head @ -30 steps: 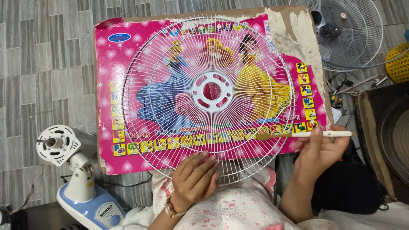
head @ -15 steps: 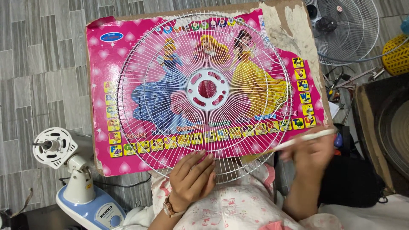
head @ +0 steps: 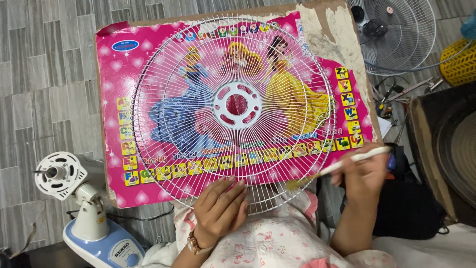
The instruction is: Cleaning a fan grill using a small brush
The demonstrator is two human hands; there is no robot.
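Note:
A round white wire fan grille [head: 233, 106] lies flat on a pink picture board [head: 114, 89] with cartoon figures and letter tiles. My left hand [head: 220, 208], a watch on its wrist, rests fingers down on the grille's near rim. My right hand [head: 362, 173] grips a thin white paintbrush [head: 347, 161]. The brush slants down to the left, and its yellowish tip touches the wires at the grille's lower right rim.
A fan motor on a white and blue stand [head: 84, 198] sits at the lower left. Another fan with its grille [head: 396, 34] stands at the top right beside a yellow basket [head: 458, 62]. A dark box [head: 441, 149] is at the right. Grey tiled floor surrounds the board.
The brush has tilted from level to slanting, and its tip has slid down along the lower right rim. My left hand has stayed on the near rim. The view has drifted slightly.

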